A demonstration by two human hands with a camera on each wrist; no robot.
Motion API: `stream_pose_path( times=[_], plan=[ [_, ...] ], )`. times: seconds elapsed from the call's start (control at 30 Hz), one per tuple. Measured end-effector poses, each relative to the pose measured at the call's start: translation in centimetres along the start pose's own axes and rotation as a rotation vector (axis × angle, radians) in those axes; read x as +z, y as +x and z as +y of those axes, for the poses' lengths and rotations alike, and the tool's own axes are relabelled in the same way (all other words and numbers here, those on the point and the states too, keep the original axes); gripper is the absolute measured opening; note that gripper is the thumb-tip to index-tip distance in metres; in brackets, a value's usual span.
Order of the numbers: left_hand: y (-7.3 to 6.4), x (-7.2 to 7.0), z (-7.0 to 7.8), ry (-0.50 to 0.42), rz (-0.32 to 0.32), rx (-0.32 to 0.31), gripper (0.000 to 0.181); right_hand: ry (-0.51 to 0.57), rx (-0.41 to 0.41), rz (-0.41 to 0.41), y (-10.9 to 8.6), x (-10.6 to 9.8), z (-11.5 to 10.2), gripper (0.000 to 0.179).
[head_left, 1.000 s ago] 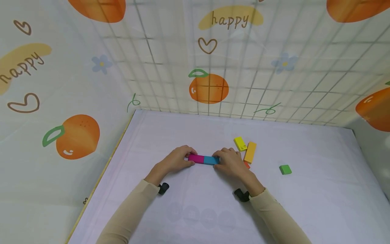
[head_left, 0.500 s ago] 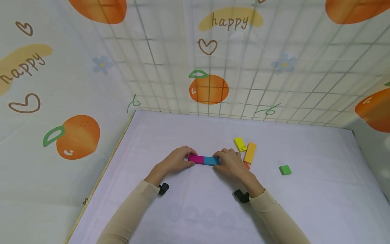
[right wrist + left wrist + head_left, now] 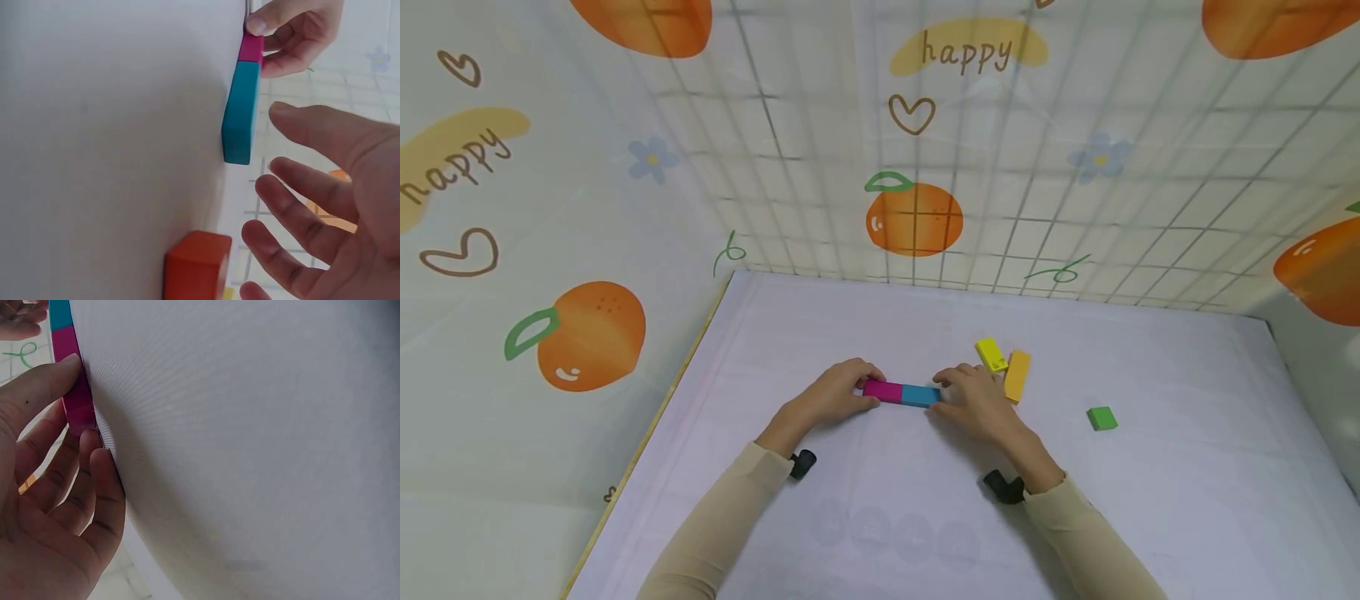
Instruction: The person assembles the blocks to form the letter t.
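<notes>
On the white table a magenta block (image 3: 883, 391) and a blue block (image 3: 921, 395) lie end to end in one row. My left hand (image 3: 831, 393) pinches the magenta block at its outer end; in the left wrist view the thumb is on one side of it. Around the free end of the blue block, my right hand (image 3: 977, 402) has its fingers spread. The right wrist view shows a gap between that hand and the blue block. A red-orange block (image 3: 195, 269) appears low in the same view, while in the head view the right hand covers it.
Behind the right hand lie a yellow block (image 3: 992, 355) and a longer orange block (image 3: 1017, 377), close together. Further right sits a green block (image 3: 1102, 418). A printed cloth wall (image 3: 820, 167) rises along the table's back edge, and another stands at the left.
My right hand has let go of the blue block and shifted slightly right, now covering the red-orange block in the head view. The left hand and both joined blocks have stayed put.
</notes>
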State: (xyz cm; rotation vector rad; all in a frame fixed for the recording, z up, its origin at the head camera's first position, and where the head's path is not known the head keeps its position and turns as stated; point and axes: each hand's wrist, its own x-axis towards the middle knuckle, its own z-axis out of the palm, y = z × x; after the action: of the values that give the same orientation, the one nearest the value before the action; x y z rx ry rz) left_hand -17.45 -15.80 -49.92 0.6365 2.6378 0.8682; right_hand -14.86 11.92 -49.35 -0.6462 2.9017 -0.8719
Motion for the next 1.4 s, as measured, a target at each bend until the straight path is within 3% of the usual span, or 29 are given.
stream_pose_path(
  times=[0.4,1.4],
  plan=[
    [0.2,0.2,-0.3,0.012,0.003,0.009,0.033,0.013,-0.002,0.067,-1.3,-1.0,0.6,0.039],
    [0.2,0.2,-0.3,0.008,0.003,0.003,0.033,0.016,0.125,0.151,-5.2,-2.0,1.6,0.037]
  ],
)
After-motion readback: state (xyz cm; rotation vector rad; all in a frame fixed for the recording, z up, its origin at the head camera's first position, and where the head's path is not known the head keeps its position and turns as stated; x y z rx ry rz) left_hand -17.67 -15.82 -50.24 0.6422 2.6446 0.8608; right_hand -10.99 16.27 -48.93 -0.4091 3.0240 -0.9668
